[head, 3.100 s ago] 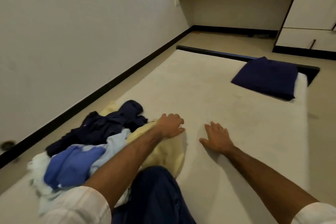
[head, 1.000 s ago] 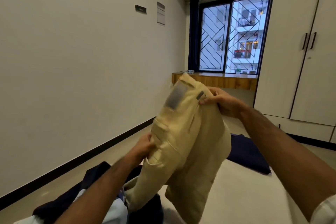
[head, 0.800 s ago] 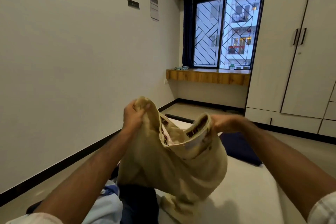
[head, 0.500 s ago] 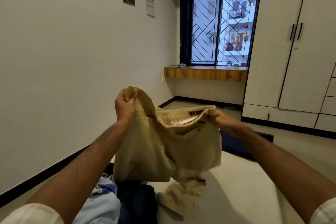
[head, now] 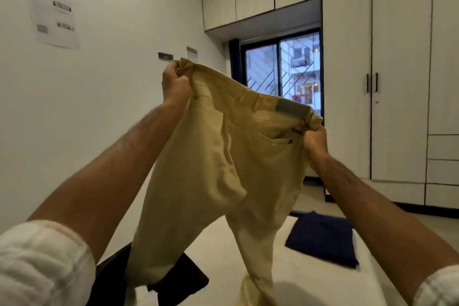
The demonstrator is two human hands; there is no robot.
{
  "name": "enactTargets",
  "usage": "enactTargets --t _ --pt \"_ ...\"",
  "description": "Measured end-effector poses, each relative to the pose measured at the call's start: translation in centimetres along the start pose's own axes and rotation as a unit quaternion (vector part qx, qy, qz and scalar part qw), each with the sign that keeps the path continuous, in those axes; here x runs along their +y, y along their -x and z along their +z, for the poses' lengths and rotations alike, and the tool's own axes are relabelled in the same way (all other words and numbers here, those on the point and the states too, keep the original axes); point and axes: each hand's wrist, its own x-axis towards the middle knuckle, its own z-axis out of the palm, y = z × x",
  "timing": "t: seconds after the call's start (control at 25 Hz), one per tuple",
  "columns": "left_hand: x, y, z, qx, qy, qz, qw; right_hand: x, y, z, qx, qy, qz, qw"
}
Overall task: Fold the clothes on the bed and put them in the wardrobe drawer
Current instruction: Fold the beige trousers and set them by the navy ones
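Observation:
Beige trousers [head: 231,156] hang in the air in front of me, back side toward me, with a grey waistband patch and a back pocket showing. My left hand [head: 175,85] grips the left end of the waistband, raised high. My right hand [head: 314,138] grips the right end, lower. Both legs dangle down toward the bed [head: 218,238]. A dark garment [head: 178,281] lies under the left leg at the bottom. The wardrobe [head: 397,77] stands at the right, its drawers [head: 443,159] at the far right.
A folded navy piece [head: 323,238] lies on the bed's far right part. A white wall with taped papers runs along the left. A barred window [head: 283,69] is straight ahead, with upper cabinets above it.
I lifted the trousers higher and stretched the waistband out between both hands; the legs now hang full length. My view tilted upward.

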Motion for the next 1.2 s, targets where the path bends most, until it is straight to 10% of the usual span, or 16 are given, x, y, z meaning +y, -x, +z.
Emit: enactTargets --t 0.36,0.44,0.52,0.64,0.88,1.2 --pt "-6.1 6.7 -5.6 -0.18 -0.027 -0.108 0.977 1.9 3.7 -3.2 -0.178 -0.147 0.039 0.972" --pt "-9.8 9.1 -10.1 -0.322 -0.204 -0.137 0.914 2.2 4.5 -3.3 -0.19 -0.079 0.04 0.978" --pt "-13.0 11.9 -12.7 -0.479 -0.359 -0.174 0.782 2.1 6.0 -3.2 -0.238 0.008 0.04 0.97" --pt "-15.8 17.9 -12.2 -0.592 -0.333 -0.253 0.689 3.2 8.1 -3.0 -0.439 0.148 0.049 0.885" --pt "-18.1 32.3 -6.2 -0.664 -0.195 -0.235 0.682 8.1 12.4 -4.0 -0.696 0.203 0.163 0.669" --pt "-20.8 40.7 -3.8 -0.669 -0.214 -0.167 0.692 13.8 12.7 -8.8 -0.627 0.209 0.24 0.711"
